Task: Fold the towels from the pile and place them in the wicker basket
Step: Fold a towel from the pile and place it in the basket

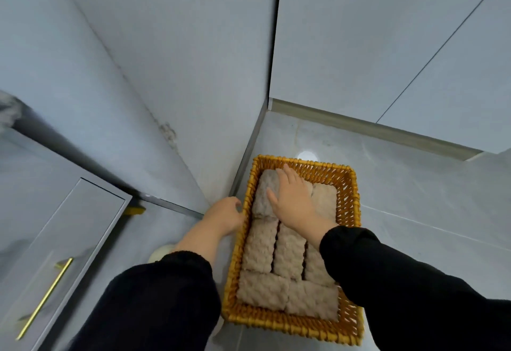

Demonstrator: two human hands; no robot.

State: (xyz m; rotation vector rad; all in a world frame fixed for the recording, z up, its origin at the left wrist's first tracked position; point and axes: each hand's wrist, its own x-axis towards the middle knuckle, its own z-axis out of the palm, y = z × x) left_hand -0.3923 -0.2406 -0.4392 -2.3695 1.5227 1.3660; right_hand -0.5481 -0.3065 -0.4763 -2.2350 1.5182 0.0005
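Wicker basket (pixel 347 184) rim in curled left grip (pixel 224 215); right grip (pixel 293 198) flat and outspread on a folded towel (pixel 262 184).

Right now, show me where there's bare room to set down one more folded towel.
Widest free patch: floor tile right of the wicker basket, up to the baseboard. Inside is crowded: folded towels cover the bottom, the right hand flat on the far-left one. Left is tight: the left hand holds the rim by the wall.
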